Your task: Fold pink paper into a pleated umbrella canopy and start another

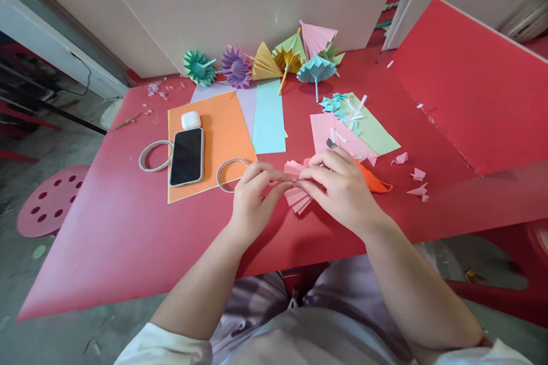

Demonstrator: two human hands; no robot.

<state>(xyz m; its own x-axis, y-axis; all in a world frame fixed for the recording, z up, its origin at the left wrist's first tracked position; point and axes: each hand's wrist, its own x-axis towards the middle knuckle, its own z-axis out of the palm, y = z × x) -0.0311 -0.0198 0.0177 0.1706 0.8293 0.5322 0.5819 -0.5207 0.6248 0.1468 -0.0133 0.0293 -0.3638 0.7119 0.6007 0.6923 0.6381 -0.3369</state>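
Object: pleated pink paper [297, 194], held just above the red desk [128, 228], near its front edge.
Left hand [252, 194]: fingers pinched closed on the folds' left side.
Right hand [338, 185]: fingers closed on the folds' right side.
Handling (judged): very light, thin, creases easily; grip at the gathered pleat ends, not the fanned edge.
Nearby: orange sheet [222, 125] under phone [187, 156]; finished paper umbrellas [265, 63] at the back.

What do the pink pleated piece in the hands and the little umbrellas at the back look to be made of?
The pink pleated piece, pinched between the left hand and the right hand, looks like thin matte craft paper: sharp accordion creases, no shine. The little umbrellas seem to be the same kind of folded coloured paper, with crisp radial pleats; their stick handles could be rolled paper or plastic, too small to tell.
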